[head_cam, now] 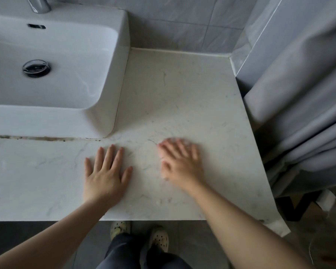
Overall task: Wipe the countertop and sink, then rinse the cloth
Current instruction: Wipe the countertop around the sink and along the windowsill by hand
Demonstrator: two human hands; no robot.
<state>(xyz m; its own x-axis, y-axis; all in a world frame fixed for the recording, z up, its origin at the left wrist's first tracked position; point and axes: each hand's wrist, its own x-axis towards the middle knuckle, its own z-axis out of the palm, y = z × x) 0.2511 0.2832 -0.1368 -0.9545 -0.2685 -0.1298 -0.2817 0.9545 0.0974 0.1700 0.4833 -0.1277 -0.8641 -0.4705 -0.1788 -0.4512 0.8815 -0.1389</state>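
A white marble countertop fills the middle of the view, with a white rectangular sink standing on it at the upper left. My left hand lies flat on the counter with straight, spread fingers. To its right my right hand is blurred and presses down with straight fingers; a thin whitish, translucent edge shows around its fingertips and thumb, perhaps a cloth or wipe under the palm, though I cannot tell for sure.
The sink has a chrome drain plug and a chrome tap at the top left. Grey tiled walls close the back. A grey curtain hangs along the counter's right edge. A dark grime line runs under the sink's front.
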